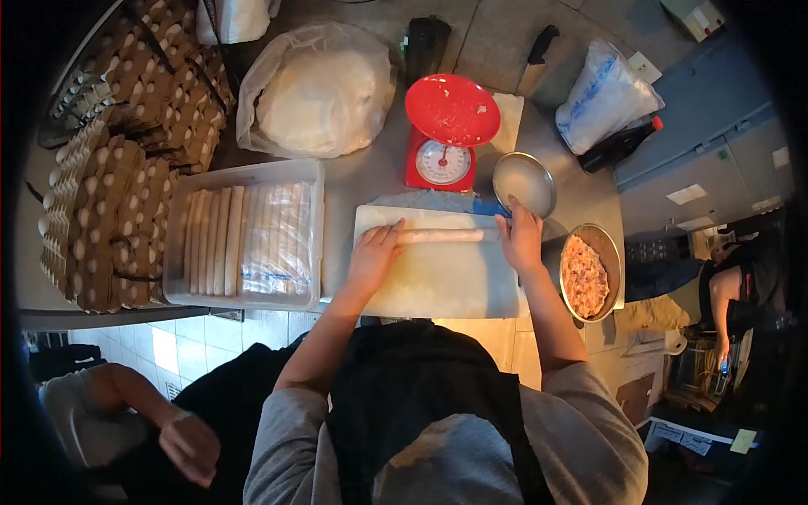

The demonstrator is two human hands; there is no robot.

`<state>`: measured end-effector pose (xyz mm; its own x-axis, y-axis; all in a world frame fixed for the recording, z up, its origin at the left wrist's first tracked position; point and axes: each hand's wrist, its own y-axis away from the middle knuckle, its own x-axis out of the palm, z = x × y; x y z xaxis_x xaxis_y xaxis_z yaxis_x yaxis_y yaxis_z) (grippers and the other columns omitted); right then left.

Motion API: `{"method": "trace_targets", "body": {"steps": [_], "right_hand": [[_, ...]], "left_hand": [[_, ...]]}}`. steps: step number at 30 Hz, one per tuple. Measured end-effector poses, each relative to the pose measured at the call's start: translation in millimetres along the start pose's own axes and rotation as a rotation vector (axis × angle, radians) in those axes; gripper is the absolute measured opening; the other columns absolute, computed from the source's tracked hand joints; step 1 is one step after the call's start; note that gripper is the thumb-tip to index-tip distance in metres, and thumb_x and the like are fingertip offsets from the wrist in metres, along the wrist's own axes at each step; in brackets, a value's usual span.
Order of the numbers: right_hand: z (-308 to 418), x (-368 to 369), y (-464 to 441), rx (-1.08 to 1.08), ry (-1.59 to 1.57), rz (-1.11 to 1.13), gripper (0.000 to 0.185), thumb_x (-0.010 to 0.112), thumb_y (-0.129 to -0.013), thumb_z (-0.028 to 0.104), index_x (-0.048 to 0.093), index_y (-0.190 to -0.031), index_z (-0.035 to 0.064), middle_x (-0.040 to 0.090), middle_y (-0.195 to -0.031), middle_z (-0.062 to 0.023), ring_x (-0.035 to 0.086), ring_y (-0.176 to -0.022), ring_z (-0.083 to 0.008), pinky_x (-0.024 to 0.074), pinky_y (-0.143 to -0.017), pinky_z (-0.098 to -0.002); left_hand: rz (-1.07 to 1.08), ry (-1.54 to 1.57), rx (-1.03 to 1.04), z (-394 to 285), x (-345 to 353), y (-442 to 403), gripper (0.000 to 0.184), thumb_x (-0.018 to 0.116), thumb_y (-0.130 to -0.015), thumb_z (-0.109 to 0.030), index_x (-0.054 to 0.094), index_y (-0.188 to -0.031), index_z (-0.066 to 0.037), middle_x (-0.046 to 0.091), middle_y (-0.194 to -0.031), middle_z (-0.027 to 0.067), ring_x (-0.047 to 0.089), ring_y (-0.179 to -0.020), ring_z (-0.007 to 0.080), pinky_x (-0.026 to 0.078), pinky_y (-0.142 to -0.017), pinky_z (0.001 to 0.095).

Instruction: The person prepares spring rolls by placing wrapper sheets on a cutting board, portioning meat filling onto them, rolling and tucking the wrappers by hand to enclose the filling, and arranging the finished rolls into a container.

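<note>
Warm light fell across the bench [345, 183]; glare whitened floor tiles [166, 349]; curved edges sank into blackness.

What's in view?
roll: 1, pale, on board
board: 1, white, centre
scale: 1, red, behind board
bowls: 2, silver, right
mix: 1, orange, lower bowl
tub: 1, clear, left
tub rolls: several, pale, inside
bag: 1, whitish, above tub
egg trays: many, brown, left
knife: 1, black handle, top right
bottle: 1, dark, right
packet: 1, whitish, right
co-workers: 2, grey/black clothes, sides
left hand: 1, bare, roll's left end
right hand: 1, bare, roll's right end
</note>
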<state>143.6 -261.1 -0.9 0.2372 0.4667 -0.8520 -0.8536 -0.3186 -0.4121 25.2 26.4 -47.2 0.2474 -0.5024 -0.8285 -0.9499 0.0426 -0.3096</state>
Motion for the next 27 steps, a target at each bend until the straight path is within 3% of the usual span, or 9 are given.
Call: {"method": "trace_targets", "body": {"steps": [5,9,12,13,17,20,23,26,27], "right_hand": [[12,5,0,0.101,-0.191,0.033,0.048,0.065,-0.088,0.020,0.048,-0.130,0.0035,0.063,-0.112,-0.0162,0.059,-0.103,-0.0306,0.0408,-0.091,-0.0465],[88,48,21,-0.153,-0.306,0.215,0.052,0.063,-0.089,0.028,0.045,-0.131,0.0016,0.060,-0.114,-0.0212,0.056,-0.108,-0.0365,0.0380,-0.099,-0.0484],[112,66,22,-0.311,-0.218,0.285,0.053,0.062,-0.089,0.031,0.047,-0.129,-0.0009,0.059,-0.120,-0.0210,0.055,-0.113,-0.0339,0.0323,-0.106,-0.0482],[108,64,22,-0.305,-0.150,0.295,0.052,0.061,-0.089,0.032,0.049,-0.126,-0.0021,0.060,-0.121,-0.0203,0.056,-0.116,-0.0314,0.0271,-0.110,-0.0484],[59,47,28,-0.238,-0.026,0.230,0.050,0.062,-0.088,0.032,0.050,-0.124,-0.0011,0.064,-0.114,-0.0190,0.060,-0.109,-0.0313,0.0269,-0.110,-0.0505],[77,56,28,-0.227,-0.081,0.189,0.050,0.063,-0.088,0.032,0.051,-0.124,-0.0005,0.064,-0.112,-0.0185,0.060,-0.107,-0.0320,0.0281,-0.109,-0.0496],[114,68,20,-0.283,-0.280,0.323,0.049,0.062,-0.088,0.031,0.051,-0.124,0.0001,0.065,-0.111,-0.0186,0.060,-0.106,-0.0332,0.0289,-0.109,-0.0483],[98,56,8,-0.210,-0.228,0.346,0.045,0.061,-0.090,0.029,0.050,-0.124,0.0012,0.062,-0.116,-0.0193,0.060,-0.108,-0.0342,0.0314,-0.107,-0.0498],[83,47,8,-0.173,-0.187,0.176,0.045,0.059,-0.092,0.029,0.050,-0.126,0.0013,0.064,-0.111,-0.0187,0.060,-0.106,-0.0339,0.0325,-0.105,-0.0499]], "left_hand": [[-0.064,0.013,0.012,0,0,1,0.058,0.068,-0.080,-0.019,0.049,-0.135,-0.010,0.062,-0.116,0.0102,0.055,-0.110,0.0273,0.042,-0.097,0.0400],[-0.069,0.078,0.000,-3,-1,0,0.057,0.068,-0.080,-0.018,0.050,-0.134,-0.010,0.061,-0.117,0.0104,0.055,-0.111,0.0279,0.042,-0.098,0.0404],[-0.063,0.082,-0.013,-2,-4,2,0.056,0.067,-0.080,-0.017,0.051,-0.133,-0.009,0.061,-0.118,0.0104,0.055,-0.111,0.0281,0.042,-0.098,0.0403],[-0.062,0.079,-0.011,-3,-5,2,0.055,0.067,-0.080,-0.017,0.051,-0.133,-0.009,0.061,-0.118,0.0104,0.055,-0.111,0.0281,0.042,-0.098,0.0402],[-0.067,0.110,-0.030,-4,-6,1,0.052,0.067,-0.083,-0.017,0.052,-0.132,-0.010,0.062,-0.118,0.0131,0.055,-0.111,0.0303,0.042,-0.097,0.0405],[-0.072,0.122,-0.013,-3,-4,-1,0.053,0.067,-0.082,-0.017,0.052,-0.132,-0.010,0.062,-0.118,0.0123,0.055,-0.111,0.0295,0.042,-0.098,0.0402],[-0.069,0.124,-0.001,1,-2,0,0.054,0.067,-0.081,-0.018,0.051,-0.133,-0.009,0.061,-0.119,0.0115,0.055,-0.111,0.0286,0.042,-0.098,0.0398],[-0.066,0.133,-0.012,1,1,1,0.051,0.067,-0.083,-0.018,0.053,-0.132,-0.010,0.062,-0.118,0.0130,0.056,-0.111,0.0296,0.043,-0.097,0.0398],[-0.062,0.119,-0.018,1,0,1,0.051,0.067,-0.083,-0.018,0.053,-0.132,-0.010,0.062,-0.118,0.0129,0.056,-0.110,0.0295,0.043,-0.097,0.0398]]}}
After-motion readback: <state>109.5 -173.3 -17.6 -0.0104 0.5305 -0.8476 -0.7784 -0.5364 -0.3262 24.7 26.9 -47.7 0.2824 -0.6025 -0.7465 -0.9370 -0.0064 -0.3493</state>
